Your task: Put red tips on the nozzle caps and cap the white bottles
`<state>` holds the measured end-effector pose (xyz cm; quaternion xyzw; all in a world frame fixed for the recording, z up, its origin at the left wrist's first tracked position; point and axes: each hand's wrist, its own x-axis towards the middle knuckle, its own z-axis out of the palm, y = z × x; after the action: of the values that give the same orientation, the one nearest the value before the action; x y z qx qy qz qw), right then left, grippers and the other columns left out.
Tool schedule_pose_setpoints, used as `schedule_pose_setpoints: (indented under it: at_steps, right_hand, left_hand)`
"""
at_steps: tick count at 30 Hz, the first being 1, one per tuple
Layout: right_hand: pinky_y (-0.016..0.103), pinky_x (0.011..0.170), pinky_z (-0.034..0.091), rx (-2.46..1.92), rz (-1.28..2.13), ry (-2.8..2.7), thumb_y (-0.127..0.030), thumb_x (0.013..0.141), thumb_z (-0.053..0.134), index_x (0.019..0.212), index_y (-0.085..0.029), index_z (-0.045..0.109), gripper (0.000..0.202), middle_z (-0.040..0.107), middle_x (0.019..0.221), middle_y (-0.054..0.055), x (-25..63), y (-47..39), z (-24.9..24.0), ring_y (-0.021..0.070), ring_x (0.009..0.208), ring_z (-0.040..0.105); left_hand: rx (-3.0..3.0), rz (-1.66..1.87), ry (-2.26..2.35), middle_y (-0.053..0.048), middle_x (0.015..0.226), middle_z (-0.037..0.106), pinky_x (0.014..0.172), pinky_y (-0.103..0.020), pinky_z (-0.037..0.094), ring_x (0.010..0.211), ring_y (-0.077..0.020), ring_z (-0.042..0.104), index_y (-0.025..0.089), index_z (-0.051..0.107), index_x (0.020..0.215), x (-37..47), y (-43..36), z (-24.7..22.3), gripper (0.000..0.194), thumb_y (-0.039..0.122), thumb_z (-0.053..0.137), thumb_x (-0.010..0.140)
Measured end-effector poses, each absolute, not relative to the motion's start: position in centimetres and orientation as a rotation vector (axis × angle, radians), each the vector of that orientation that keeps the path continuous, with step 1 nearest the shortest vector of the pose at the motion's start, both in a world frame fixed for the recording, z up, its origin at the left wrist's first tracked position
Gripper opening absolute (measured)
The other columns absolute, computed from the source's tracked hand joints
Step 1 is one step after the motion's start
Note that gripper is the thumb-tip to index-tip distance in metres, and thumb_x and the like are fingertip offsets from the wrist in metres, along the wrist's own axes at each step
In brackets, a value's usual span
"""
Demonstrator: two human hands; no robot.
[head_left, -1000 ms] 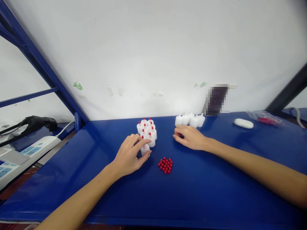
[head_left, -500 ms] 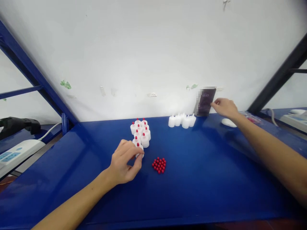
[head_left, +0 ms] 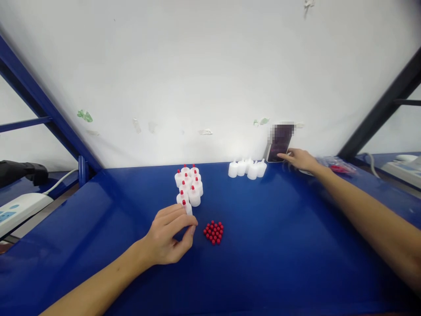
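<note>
Left hand (head_left: 169,235) has thumb and fingertip nearly together, right by the nearest of those red-capped white bottles (head_left: 194,198) bunched left of centre; can't tell if it's pinching anything. Right hand (head_left: 303,160) is over far right, one digit on the dark phone (head_left: 280,145), grip unclear. Loose red caps (head_left: 213,232) sit near centre, uncapped bottles (head_left: 252,171) farther back, rightward.

Head view, close above table (head_left: 263,254), facing wall (head_left: 184,87), tilted down.
</note>
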<state>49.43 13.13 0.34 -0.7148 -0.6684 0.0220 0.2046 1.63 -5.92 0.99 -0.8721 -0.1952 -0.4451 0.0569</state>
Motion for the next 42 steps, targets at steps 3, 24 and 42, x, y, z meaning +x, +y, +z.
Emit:
schedule_pose_setpoints:
  at_steps: [3, 24, 42]
  right_hand:
    - [0.033, 0.067, 0.034, -2.014, 0.132, -1.900, -0.063, 0.091, 0.050, 0.093, -0.015, 0.064, 0.050, 0.070, 0.085, 0.016, 49.3, 13.0, 0.5, 0.0200, 0.068, 0.056]
    - [0.037, 0.077, 0.036, -1.818, -0.417, -1.596, -0.033, 0.093, 0.046, 0.150, -0.025, 0.035, 0.059, 0.053, 0.124, 0.017, 46.9, 11.9, 3.0, 0.0271, 0.097, 0.055]
    - [0.031, 0.063, 0.044, -1.501, -0.652, -1.695, -0.035, 0.089, 0.049, 0.108, -0.018, 0.072, 0.035, 0.067, 0.079, 0.007, 46.3, 12.1, 1.2, 0.0212, 0.071, 0.062]
  left_hand:
    - [-2.673, -1.332, -0.617, 0.002, 0.061, 0.052, 0.053, -0.024, 0.038, 0.053, -0.0108, 0.043, 0.018, 0.058, 0.088, 1.7, -5.8, 0.8, 0.017, 0.003, 0.052, 0.082]
    - [-2.740, -1.257, -0.615, 0.002, 0.063, 0.051, 0.057, -0.025, 0.037, 0.057, -0.0114, 0.041, 0.016, 0.058, 0.090, 1.4, -5.6, 0.5, 0.017, 0.002, 0.053, 0.083]
    - [-2.760, -1.188, -0.636, 0.002, 0.061, 0.051, 0.054, -0.026, 0.033, 0.055, -0.0116, 0.039, 0.017, 0.057, 0.090, 1.1, -5.7, 0.4, 0.015, 0.004, 0.052, 0.085]
